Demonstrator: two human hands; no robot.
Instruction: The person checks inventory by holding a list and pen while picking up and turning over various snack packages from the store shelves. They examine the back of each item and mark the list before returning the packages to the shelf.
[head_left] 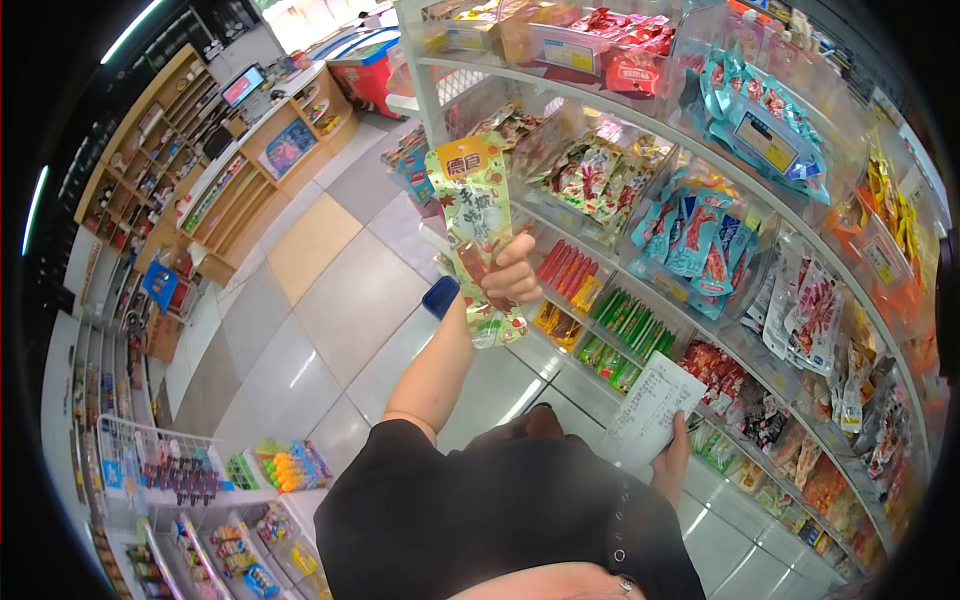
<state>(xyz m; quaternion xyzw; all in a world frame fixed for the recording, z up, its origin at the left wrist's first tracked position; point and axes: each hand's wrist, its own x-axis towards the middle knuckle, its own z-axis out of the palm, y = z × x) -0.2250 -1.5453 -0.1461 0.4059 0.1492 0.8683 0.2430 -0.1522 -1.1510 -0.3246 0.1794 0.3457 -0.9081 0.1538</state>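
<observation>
My left hand (513, 272) is closed around a long green snack packet (470, 225) with Chinese characters and a yellow-brown top. The packet stands upright in front of the shelves, its printed side towards me. A dark watch (440, 297) sits on that wrist. Lower down, my right hand (675, 455) grips a sheet of paper (655, 405) with handwritten lines, too small to read. Behind the left hand, a clear bin holds similar green and white packets (590, 180). Blue snack packets (695, 235) fill the bin beside it.
Curved shelves (600, 95) of packaged snacks rise along the right. A wooden counter (260, 150) with a screen (242, 87) stands at the back left. Lower left is a display rack (160, 440) of sweets and small toys. Tiled floor (330, 280) lies between them.
</observation>
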